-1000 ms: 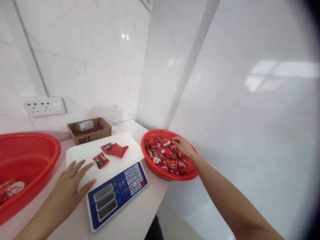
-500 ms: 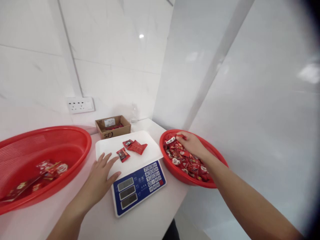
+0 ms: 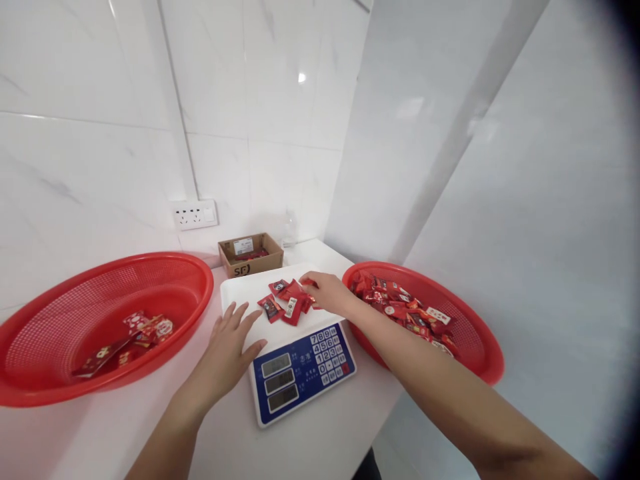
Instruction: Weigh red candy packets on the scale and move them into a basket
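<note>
My right hand (image 3: pixel 325 292) is over the right side of the white scale pan (image 3: pixel 245 288), its fingertips closed around a small red wrapped sweet (image 3: pixel 309 283). Right beside those fingers, several more red wrapped sweets (image 3: pixel 293 308) lie in a loose pile on the pan. My left hand (image 3: pixel 227 353) is open, fingers spread, by the pan's left edge and nearest to a dark-red sweet (image 3: pixel 271 308). Below the pan is the scale's blue keypad and display panel (image 3: pixel 305 363).
A red basket (image 3: pixel 480 333) at the right holds many red-wrapped sweets, with my right forearm across its front. Another red basket (image 3: pixel 50 300) at the left contains a few packets. Behind the scale stand an open cardboard box (image 3: pixel 260 265) and a clear container (image 3: pixel 289 230).
My right hand has moved left from the right basket to the scale pan. More red sweets lie on the pan. My left hand stays open beside it, and the view has shifted slightly.
</note>
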Tool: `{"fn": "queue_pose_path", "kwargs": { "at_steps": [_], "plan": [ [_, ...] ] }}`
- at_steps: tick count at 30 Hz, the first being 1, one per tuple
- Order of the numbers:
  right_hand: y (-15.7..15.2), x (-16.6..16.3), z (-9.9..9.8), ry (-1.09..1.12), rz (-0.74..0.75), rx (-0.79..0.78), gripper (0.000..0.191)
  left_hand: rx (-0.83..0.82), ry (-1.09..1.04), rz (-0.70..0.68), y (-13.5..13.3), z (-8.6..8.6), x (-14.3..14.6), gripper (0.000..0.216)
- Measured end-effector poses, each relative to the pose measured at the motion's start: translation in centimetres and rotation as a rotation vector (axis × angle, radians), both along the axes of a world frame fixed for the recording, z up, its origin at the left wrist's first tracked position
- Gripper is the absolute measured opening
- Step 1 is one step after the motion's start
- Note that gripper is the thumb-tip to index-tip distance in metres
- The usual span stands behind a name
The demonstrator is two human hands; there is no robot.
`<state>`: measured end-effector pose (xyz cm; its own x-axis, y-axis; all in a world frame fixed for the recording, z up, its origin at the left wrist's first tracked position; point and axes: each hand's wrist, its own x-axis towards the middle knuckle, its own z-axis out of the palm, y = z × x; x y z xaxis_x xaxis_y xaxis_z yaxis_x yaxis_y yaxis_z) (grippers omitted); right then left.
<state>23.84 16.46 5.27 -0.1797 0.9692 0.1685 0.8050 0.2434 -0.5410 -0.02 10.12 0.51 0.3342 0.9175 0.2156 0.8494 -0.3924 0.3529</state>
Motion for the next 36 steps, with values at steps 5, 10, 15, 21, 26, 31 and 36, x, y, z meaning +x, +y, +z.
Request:
{"fn": "queue_pose_path", "kwargs": {
  "at_steps": [5,10,15,21,26,31,36],
  "plan": [
    [-0.2,0.2,0.7,0.079,-0.015,0.015,0.020,-0.017,-0.003,-0.006,0.1,0.2,0.1,0.048],
    [0.2,-1.3,0.2,0.392,-0.003,-0.090,0.018,-0.016,-0.018,-0.010,0.0,0.0,0.3,0.047],
    [0.8,-3.2,-0.1,0.622,0.049,-0.095,0.015,-0.018,-0.011,-0.013,-0.1,-0.2,0.3,0.046],
    [-1.1,-1.7,0.8,0.675,-0.034,-0.007,0.019,-0.008,0.008,0.002,0.1,-0.2,0.0,0.048],
    [-5.4,5.3,0.4,0.338,-0.222,0.213,0.030,0.011,-0.008,0.011,0.2,-0.4,-0.2,0.048],
    [-9.7,12.3,-2.7,-0.109,-0.375,0.133,0.050,-0.025,-0.002,0.007,0.0,-0.4,0.1,0.048],
    [-12.9,13.5,-5.3,-0.123,-0.344,0.024,0.056,-0.024,0.020,-0.017,-0.3,-0.4,0.9,0.048]
  ]
}}
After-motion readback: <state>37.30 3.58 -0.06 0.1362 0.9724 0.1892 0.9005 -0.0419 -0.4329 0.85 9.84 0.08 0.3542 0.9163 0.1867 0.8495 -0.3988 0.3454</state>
